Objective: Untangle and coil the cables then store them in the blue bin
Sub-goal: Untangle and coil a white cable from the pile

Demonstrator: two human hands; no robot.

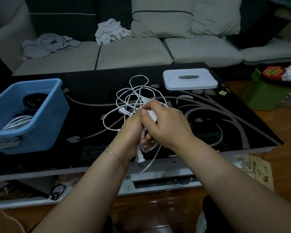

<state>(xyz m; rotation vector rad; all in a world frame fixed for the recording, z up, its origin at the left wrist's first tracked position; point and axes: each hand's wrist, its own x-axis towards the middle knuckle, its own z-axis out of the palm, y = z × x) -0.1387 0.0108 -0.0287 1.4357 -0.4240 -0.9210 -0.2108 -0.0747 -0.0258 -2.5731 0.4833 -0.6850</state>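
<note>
A tangle of thin white cable (pixel 134 96) lies in loops on the middle of the black table (pixel 225 125). My left hand (pixel 130 137) grips a bundle of this cable, and its two-pin plug (pixel 140 159) hangs below the hand over the table's front edge. My right hand (pixel 165 122) pinches a white inline block of the same cable against the left hand's fingers. The blue bin (pixel 45 121) stands at the table's left end. Inside it lie a coiled white cable (pixel 18 123) and a coiled black cable (pixel 33 102).
A white lid (pixel 190 79) with a grey handle rests at the table's far right. Behind the table is a grey sofa (pixel 133 52) with crumpled cloths. A green box (pixel 265 96) stands on the floor to the right. A black cable (pixel 56 192) lies on the lower shelf.
</note>
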